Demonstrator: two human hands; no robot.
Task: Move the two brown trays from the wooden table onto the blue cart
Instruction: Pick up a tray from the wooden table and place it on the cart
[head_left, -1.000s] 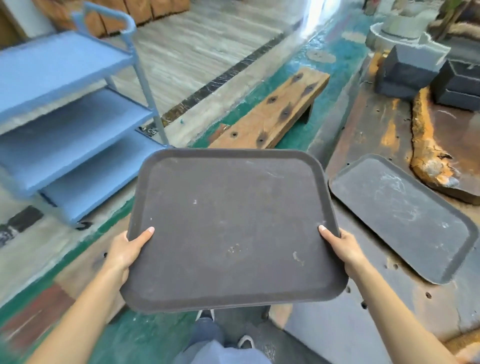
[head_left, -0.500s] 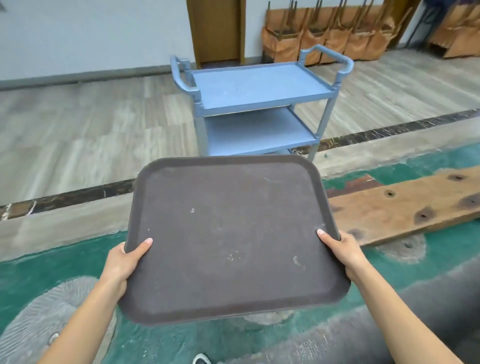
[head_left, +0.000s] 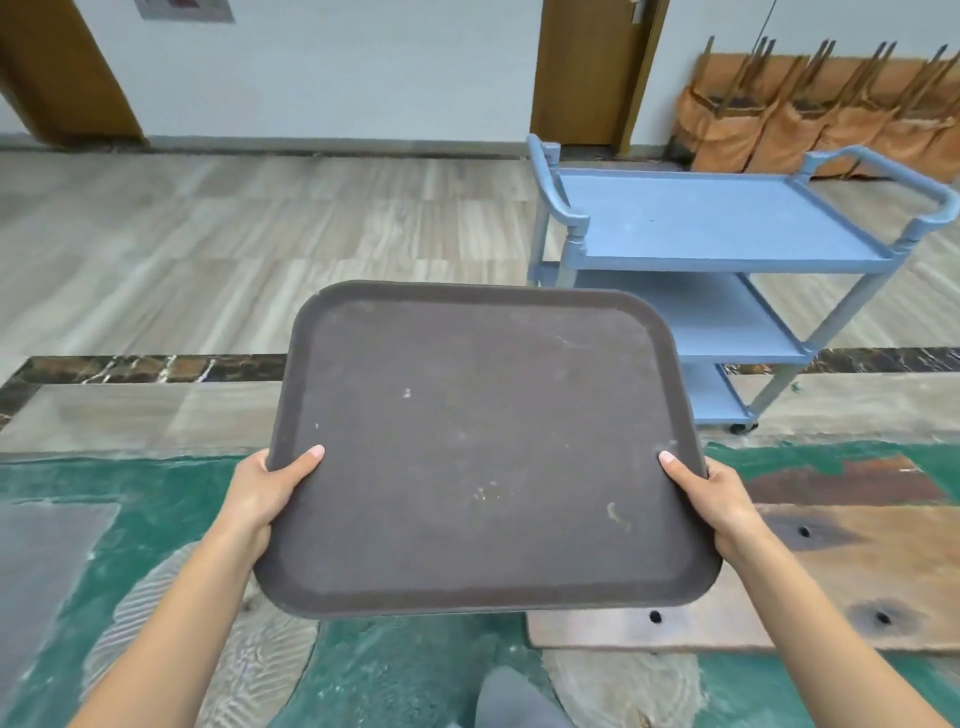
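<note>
I hold a dark brown tray (head_left: 483, 447) flat in front of me, in the middle of the view. My left hand (head_left: 267, 488) grips its left edge with the thumb on top. My right hand (head_left: 714, 496) grips its right edge the same way. The blue cart (head_left: 717, 223), with three shelves and a handle at each end, stands ahead to the right; the tray's far right corner overlaps its lower shelves in the view. The second brown tray and the wooden table are out of sight.
A low wooden bench (head_left: 831, 577) with dark knots lies on the green floor at the right, below the tray. Stacked brown chairs (head_left: 810, 119) lean on the back wall behind the cart. Two wooden doors (head_left: 582, 73) are set in the wall. Wood-look flooring stretches left.
My view has swung left with the tray: the table and second tray dropped out of sight, and the cart now sits to the right, nearer. Both hands keep their grip.
</note>
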